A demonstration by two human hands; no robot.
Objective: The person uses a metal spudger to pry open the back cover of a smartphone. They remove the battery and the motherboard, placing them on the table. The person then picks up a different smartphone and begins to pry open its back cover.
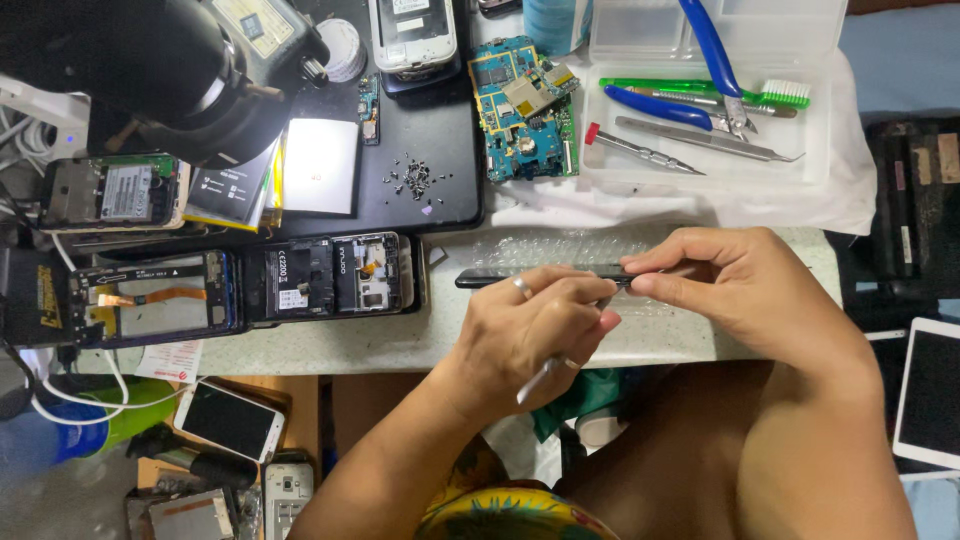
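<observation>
A: Starting closest in, the left hand [525, 335] is curling shut around a thin silvery tool [540, 378], its shaft poking out below the fingers, and the fingertips are also pressing on the dark phone [530, 277] held edge-on.

B: And the right hand [735, 290]?

A: It's pinching the phone's far end between thumb and forefinger, steadying it just above the pale counter [400, 340]. So both hands are closed on something, with the phone suspended between them.

B: What stage is this, do you reckon?

A: I'd judge it's the prying stage: working the tool tip into the seam along the phone's edge. The tip itself is hidden behind the fingers, so I can't tell whether it's in yet.

B: What is the next move asking for?

A: A firm pinch from the right hand and a gentle, sliding twist from the left, I'd say, since too much force could crack the casing.

B: And further out?

A: Two opened handsets [240, 285] are lying to the left on the counter. Beyond them, a little heap of screws [413, 178] is sitting on a black mat [440, 130], beside a blue circuit board [523, 110]. Farthest back, a clear tray [820, 120] is holding blue-handled pliers [690, 100], tweezers [710, 140] and a green brush [700, 90].
</observation>
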